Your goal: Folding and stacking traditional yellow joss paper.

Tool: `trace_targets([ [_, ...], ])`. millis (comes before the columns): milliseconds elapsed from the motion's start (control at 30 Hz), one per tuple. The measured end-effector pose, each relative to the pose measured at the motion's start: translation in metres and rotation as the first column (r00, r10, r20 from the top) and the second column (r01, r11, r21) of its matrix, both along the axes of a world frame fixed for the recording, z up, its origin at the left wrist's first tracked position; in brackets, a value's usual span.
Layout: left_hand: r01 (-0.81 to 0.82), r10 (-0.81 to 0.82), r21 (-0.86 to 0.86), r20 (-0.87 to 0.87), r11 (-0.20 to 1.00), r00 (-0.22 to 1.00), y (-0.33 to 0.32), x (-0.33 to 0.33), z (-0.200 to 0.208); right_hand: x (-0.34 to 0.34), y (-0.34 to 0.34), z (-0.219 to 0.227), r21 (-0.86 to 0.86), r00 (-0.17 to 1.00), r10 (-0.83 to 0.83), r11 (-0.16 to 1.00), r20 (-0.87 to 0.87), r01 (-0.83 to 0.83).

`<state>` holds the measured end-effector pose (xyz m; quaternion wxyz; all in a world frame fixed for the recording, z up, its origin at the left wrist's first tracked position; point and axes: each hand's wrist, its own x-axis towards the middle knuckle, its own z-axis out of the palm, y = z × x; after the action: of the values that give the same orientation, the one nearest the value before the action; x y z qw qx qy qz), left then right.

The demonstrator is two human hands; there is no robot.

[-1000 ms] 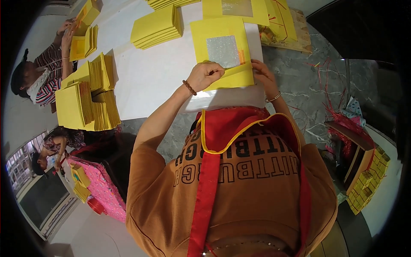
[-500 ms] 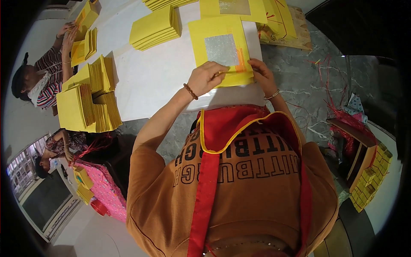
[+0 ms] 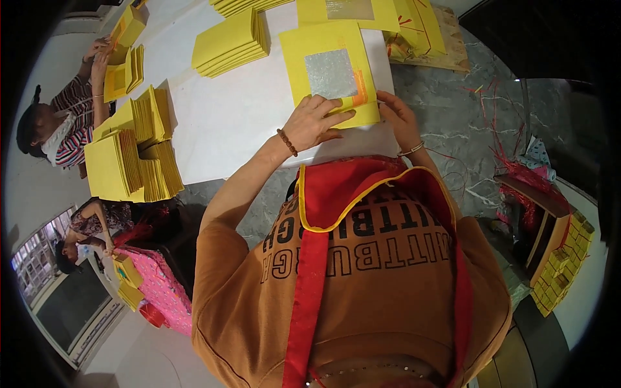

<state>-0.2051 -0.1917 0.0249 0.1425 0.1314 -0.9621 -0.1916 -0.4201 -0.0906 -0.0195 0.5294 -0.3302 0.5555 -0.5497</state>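
A yellow paper sheet (image 3: 292, 57) with a silver square and an orange patch lies on the white table right in front of me. Its near edge is folded over in a flap. My left hand (image 3: 315, 121) rests on the left part of this flap, fingers stretched out and pressed flat on the paper. At the flap's right end is my right hand (image 3: 400, 118), its fingers extended along the sheet's side edge. The undersides of the right fingers are partly hidden.
Further yellow sheets (image 3: 381, 14) lie just beyond. A folded yellow stack (image 3: 229, 44) stands left of them, with larger yellow stacks (image 3: 116, 165) at the table's left edge. One co-worker (image 3: 68, 126) handles yellow paper; another person (image 3: 103, 216) sits behind. Yellow bundles (image 3: 563, 265) lie at right.
My left hand has loosened from a pinch and spread its fingers over the flap, which now lies flatter. My right hand has stayed close to the sheet's right edge.
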Motion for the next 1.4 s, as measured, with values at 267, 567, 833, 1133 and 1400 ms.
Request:
trace_targets([
  [267,0.026,-0.017,0.139,-0.06,0.99,0.998,-0.01,0.004,-0.003,0.001,-0.001,0.026,0.059,0.999,-0.042,0.997,-0.005,0.042],
  [567,-0.024,0.048,0.347,-0.061,0.937,0.997,-0.015,0.008,-0.002,0.001,-0.004,0.026,0.146,0.996,-0.083,0.985,-0.035,0.087],
  [833,-0.097,0.158,0.424,-0.111,0.9,0.981,-0.017,0.007,-0.001,-0.003,-0.006,0.012,0.129,0.997,-0.069,0.989,-0.039,0.074],
  [1133,-0.377,0.399,0.687,0.138,0.621,0.907,-0.015,0.003,0.011,-0.002,-0.059,0.005,-0.294,0.715,-0.084,0.94,-0.694,-0.175],
  [1400,-0.23,0.294,0.758,0.054,0.61,0.954,-0.022,0.017,0.016,-0.017,-0.082,-0.024,-0.388,0.79,0.051,0.851,-0.611,-0.355],
])
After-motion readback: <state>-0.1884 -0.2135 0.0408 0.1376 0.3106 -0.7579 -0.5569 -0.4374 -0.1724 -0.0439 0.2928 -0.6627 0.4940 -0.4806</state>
